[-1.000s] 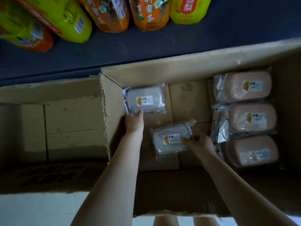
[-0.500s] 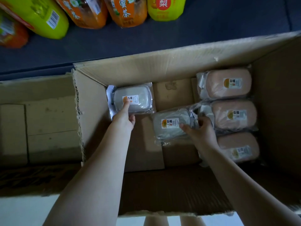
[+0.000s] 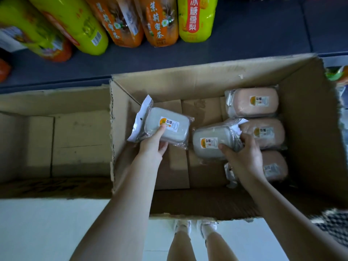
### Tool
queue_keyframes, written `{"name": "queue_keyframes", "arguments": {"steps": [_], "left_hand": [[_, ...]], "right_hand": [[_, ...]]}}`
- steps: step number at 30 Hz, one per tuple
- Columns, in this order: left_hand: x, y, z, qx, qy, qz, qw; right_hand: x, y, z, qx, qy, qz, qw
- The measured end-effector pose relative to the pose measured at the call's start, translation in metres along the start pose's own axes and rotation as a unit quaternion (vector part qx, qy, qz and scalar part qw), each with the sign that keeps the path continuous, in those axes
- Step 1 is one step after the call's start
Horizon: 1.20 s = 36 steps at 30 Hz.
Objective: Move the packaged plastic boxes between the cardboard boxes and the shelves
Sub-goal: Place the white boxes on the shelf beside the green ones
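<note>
Inside the right cardboard box (image 3: 308, 129), my left hand (image 3: 153, 146) grips a grey packaged plastic box (image 3: 169, 129), thumb on its label, lifted and tilted. My right hand (image 3: 243, 155) grips a second grey packaged box (image 3: 209, 144) at its right end. Three pink packaged boxes lie in a column on the right: one at the back (image 3: 254, 102), one in the middle (image 3: 267, 132), one at the front (image 3: 275, 166) partly hidden by my right hand.
A second cardboard box (image 3: 56, 140) stands open on the left with nothing visible inside. Behind both runs a dark shelf (image 3: 244, 40) carrying large yellow and orange drink bottles (image 3: 160, 21). My legs and white shoes (image 3: 195, 228) show on the pale floor below.
Both hands have closed round the grey packages and raised them off the box floor. The left package has tilted. The camera has moved closer and shifted.
</note>
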<state>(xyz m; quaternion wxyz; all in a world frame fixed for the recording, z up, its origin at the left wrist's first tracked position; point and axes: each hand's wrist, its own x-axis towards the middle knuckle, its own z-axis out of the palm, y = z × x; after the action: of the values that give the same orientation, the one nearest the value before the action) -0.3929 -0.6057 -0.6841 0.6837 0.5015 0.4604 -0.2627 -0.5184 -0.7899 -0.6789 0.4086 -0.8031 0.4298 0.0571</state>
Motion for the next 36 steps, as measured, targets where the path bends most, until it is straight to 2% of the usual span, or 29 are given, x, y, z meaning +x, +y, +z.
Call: {"name": "queue_keyframes", "arguments": {"steps": [7, 12, 16, 21, 26, 29, 36], "left_hand": [[-0.078, 0.022, -0.024, 0.033, -0.018, 0.093, 0.995], [-0.149, 0.062, -0.046, 0.026, -0.052, 0.147, 0.987], [-0.212, 0.102, -0.069, -0.008, -0.087, 0.155, 0.984], [-0.292, 0.161, -0.1, -0.057, -0.141, 0.137, 0.979], [-0.375, 0.215, -0.14, -0.091, -0.207, 0.175, 0.958], [-0.418, 0.249, -0.156, -0.065, -0.24, 0.231, 0.941], [-0.496, 0.306, -0.158, -0.042, -0.257, 0.362, 0.895]], "right_hand": [[-0.026, -0.037, -0.036, 0.064, 0.02, 0.014, 0.998], [-0.065, -0.095, -0.071, 0.1, 0.024, -0.041, 0.994], [-0.102, -0.153, -0.102, 0.135, 0.007, -0.062, 0.989], [-0.172, -0.23, -0.144, 0.183, 0.042, -0.123, 0.975], [-0.252, -0.295, -0.182, 0.225, 0.082, -0.174, 0.955], [-0.284, -0.336, -0.204, 0.256, 0.093, -0.195, 0.942], [-0.324, -0.412, -0.256, 0.299, 0.119, -0.251, 0.913]]}}
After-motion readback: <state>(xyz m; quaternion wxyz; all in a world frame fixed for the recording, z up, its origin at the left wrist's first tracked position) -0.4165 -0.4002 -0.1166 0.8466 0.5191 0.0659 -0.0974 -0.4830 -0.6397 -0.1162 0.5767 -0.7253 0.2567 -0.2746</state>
